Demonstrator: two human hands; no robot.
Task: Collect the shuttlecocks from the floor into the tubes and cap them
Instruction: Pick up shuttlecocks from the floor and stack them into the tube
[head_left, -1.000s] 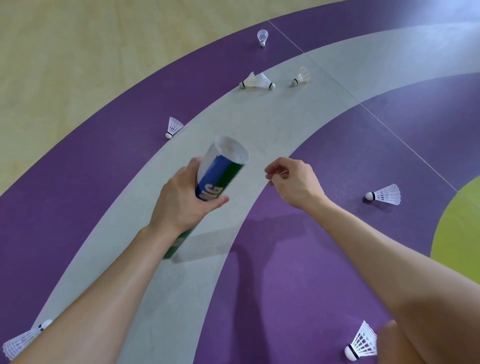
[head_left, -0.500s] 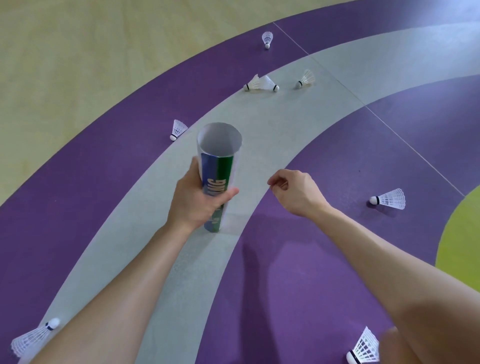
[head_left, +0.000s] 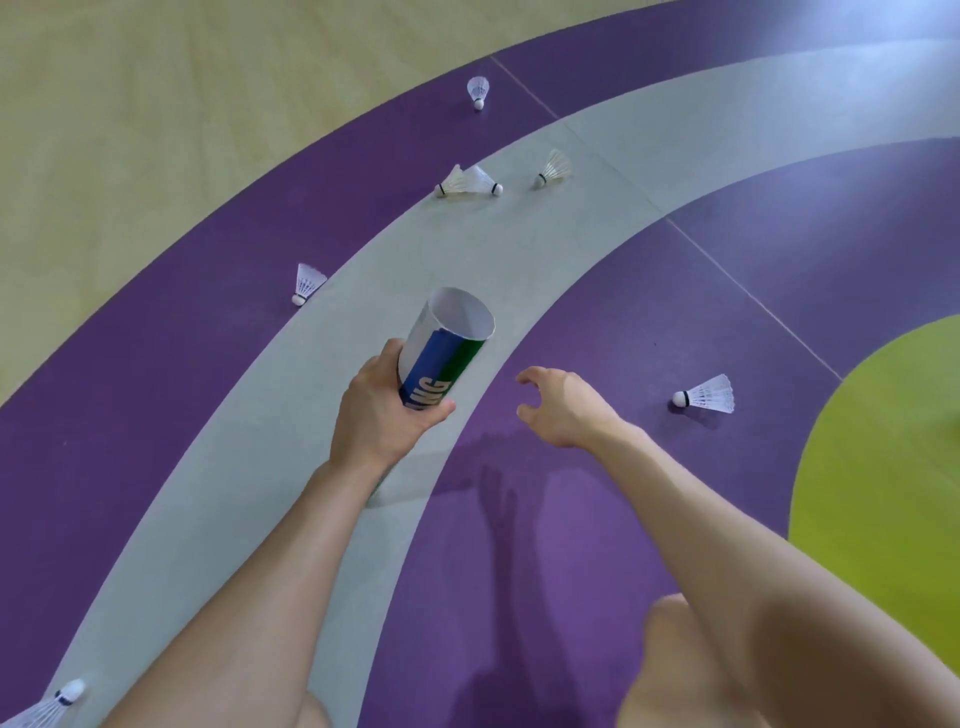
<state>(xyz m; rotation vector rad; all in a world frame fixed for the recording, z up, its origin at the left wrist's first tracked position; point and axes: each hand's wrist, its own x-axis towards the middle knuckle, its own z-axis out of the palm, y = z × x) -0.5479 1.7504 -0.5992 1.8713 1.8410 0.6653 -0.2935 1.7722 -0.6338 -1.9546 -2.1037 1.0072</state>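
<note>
The left hand (head_left: 382, 415) gripped a tube (head_left: 445, 348), white-rimmed with blue and green sides, uncapped, its mouth tilted far-right above the grey band. The right hand (head_left: 563, 408) hovered empty, fingers loosely spread. A white shuttlecock (head_left: 706, 395) lay right on purple floor (head_left: 597, 291).

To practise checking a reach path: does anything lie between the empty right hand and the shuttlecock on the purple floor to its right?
Nothing visible does. Between the right hand and that shuttlecock there is only purple floor. The tube, gripped by the left hand, is on the right hand's other side.
</note>
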